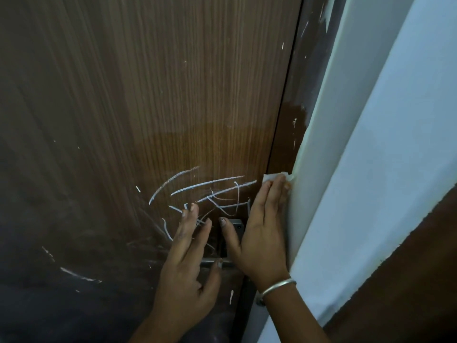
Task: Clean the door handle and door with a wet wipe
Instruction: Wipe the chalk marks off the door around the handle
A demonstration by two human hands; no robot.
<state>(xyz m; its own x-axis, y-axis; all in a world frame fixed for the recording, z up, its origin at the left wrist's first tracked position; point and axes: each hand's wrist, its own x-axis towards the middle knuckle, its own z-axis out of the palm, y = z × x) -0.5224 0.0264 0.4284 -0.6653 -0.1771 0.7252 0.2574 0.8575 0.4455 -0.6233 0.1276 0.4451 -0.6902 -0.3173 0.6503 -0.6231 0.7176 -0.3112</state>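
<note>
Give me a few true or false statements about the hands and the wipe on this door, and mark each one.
1. The right hand presses the wipe with straight fingers near the right edge of the door. True.
2. The left hand is curled round the door handle. False: its fingers are straight and spread over the door, left of the handle.
3. There are white scribbles on the door above the handle. True.
4. The bangle sits on the left wrist. False: it is on the right wrist.
</note>
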